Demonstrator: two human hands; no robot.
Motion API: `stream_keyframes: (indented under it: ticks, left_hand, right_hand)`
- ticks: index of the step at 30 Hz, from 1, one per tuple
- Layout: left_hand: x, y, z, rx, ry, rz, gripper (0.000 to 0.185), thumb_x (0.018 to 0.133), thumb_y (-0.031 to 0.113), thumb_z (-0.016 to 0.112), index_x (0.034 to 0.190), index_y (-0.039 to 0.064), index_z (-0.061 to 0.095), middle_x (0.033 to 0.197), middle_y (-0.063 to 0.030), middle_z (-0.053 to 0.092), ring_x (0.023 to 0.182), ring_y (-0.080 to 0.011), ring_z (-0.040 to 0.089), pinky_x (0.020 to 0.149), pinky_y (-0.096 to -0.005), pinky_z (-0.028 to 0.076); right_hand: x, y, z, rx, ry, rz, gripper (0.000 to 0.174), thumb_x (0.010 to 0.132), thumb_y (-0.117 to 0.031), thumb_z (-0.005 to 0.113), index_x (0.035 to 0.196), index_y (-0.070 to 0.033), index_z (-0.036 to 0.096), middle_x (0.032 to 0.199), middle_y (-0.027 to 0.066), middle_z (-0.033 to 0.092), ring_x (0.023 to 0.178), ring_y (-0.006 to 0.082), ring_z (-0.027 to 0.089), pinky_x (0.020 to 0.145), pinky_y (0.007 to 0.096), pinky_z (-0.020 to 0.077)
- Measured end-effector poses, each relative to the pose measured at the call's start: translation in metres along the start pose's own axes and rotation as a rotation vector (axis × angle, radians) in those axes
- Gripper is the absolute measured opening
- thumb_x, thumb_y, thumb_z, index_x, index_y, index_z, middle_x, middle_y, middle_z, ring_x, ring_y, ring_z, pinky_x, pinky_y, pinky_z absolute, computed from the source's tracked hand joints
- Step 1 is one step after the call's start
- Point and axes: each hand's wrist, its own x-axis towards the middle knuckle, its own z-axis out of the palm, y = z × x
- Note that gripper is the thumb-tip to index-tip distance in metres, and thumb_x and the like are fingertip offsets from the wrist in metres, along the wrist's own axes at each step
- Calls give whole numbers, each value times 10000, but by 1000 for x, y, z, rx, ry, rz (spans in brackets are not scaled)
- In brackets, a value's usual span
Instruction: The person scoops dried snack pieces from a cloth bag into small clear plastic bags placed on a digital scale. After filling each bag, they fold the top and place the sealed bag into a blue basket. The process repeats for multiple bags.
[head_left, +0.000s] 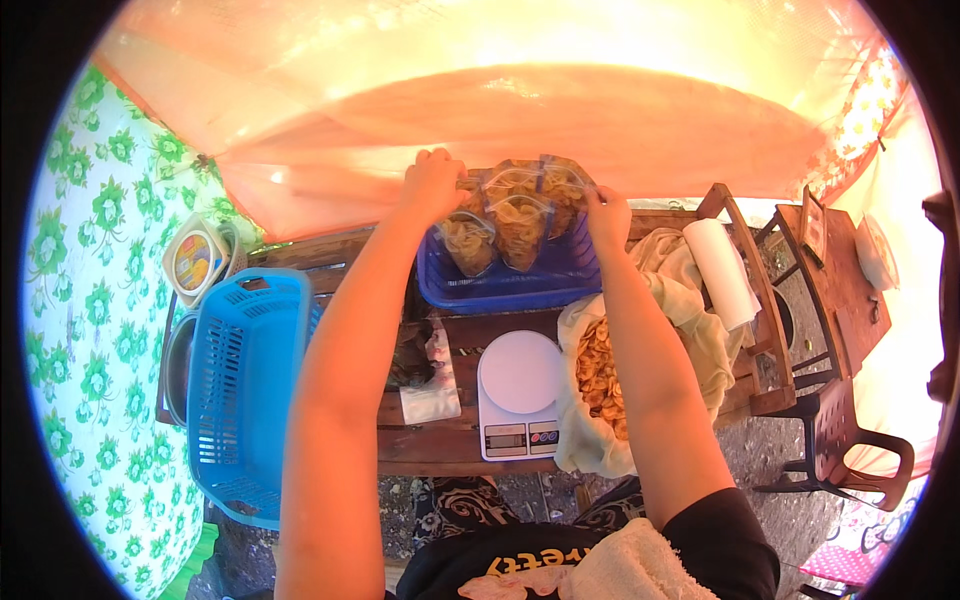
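Note:
Several clear zip bags of chips (519, 229) stand in a dark blue plastic basket (480, 298) at the far side of the wooden table. My left hand (437, 184) is over the basket's left rear, by the bags, its fingers curled; whether it grips a bag is unclear. At the right, my right hand (607, 217) has its fingertips at the upper edge of the rear right bag. Nearer to me lies a white digital kitchen scale (519, 373) with a bare plate. Beside it, a cloth-lined container holds loose fried chips (598, 375), partly hidden by my right forearm.
A light blue plastic basket (259, 397) is at the left. Flat plastic bags (431, 405) lie left of the scale. A paper towel roll (720, 274) rests on cloth at the right. Beyond are a small wooden table (847, 292) and a dark plastic chair (840, 442). Orange sheeting hangs behind.

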Motion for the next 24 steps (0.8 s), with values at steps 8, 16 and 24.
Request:
stream_keyframes:
  ticks: [8, 16, 24]
  left_hand:
    - [49, -33, 34, -100, -606, -84, 320, 673, 252, 838, 889, 78, 678, 903, -146, 676, 896, -308, 645, 789, -398, 510]
    - [42, -27, 31, -37, -524, -40, 377, 716, 235, 820, 984, 46, 635, 944, -181, 681, 894, -333, 648, 785, -401, 506]
    - [50, -22, 37, -126, -450, -35, 455, 735, 175, 798, 1120, 5, 626, 1034, -214, 678, 953, -334, 657, 812, -408, 510]
  right_hand:
    - [-7, 7, -12, -105, -51, -126, 293, 870, -271, 660, 1054, -46, 693, 1007, 123, 696, 946, 301, 664, 811, 385, 512]
    - [-2, 17, -13, -39, -134, -61, 264, 883, -251, 640, 1051, -55, 692, 1012, 133, 690, 952, 308, 659, 819, 389, 511]
    - [-1, 24, -9, -11, -175, -16, 260, 889, -241, 629, 1064, -59, 691, 988, 143, 695, 930, 312, 665, 813, 386, 513]
